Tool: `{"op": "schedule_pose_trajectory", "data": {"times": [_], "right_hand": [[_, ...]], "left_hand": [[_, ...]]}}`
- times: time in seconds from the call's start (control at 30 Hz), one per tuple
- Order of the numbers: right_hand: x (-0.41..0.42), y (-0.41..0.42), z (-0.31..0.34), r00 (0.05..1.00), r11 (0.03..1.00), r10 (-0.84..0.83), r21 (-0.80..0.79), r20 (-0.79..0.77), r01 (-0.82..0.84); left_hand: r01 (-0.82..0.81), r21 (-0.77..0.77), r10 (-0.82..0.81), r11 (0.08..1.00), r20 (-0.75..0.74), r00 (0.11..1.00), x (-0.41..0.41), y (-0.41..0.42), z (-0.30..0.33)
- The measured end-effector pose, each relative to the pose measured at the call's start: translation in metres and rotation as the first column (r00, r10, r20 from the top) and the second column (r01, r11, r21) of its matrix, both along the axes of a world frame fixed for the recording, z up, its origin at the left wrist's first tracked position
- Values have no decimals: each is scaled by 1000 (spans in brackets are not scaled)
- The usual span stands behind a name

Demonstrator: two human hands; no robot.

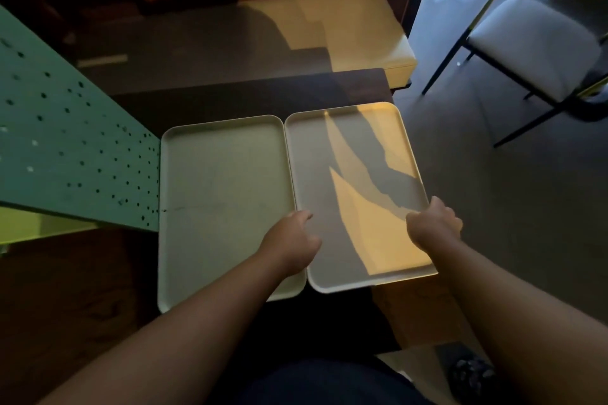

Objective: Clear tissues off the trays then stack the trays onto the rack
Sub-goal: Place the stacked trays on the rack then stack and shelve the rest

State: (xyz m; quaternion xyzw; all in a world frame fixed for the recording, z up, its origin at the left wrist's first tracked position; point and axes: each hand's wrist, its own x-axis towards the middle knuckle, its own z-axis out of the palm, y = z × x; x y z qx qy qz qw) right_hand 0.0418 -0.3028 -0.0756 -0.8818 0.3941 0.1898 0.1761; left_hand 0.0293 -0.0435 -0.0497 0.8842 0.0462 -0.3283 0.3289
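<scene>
Two pale trays, side by side on dark desk, no tissues visible. Right tray: long edges clamped by left hand and right hand, each grip closed on its rim. Left tray: touching it, untouched. Risk: right tray overhangs desk edge; an uneven lift could tip it or drag its neighbour. Green perforated panel, possibly the rack, stands left
</scene>
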Motion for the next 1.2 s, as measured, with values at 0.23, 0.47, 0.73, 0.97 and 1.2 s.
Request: {"op": "schedule_pose_trajectory", "data": {"times": [0.23,0.47,0.73,0.97,1.2], "right_hand": [[2,-17,15,950,933,-206,340,234,118],[6,-17,38,922,863,-262,496,285,92],[3,88,25,917,767,-308,636,254,82],[-13,164,5,933,720,-309,686,183,104],[-16,193,4,980,779,-77,624,181,-54]], "left_hand": [[-140,-135,142,981,11,990,1,8,-1],[-337,-215,358,917,70,931,12,13,7],[-526,-163,546,835,360,756,-9,94,4],[-599,-34,566,800,374,735,-41,175,-15],[-647,1,596,763,389,703,-62,214,-35]]}}
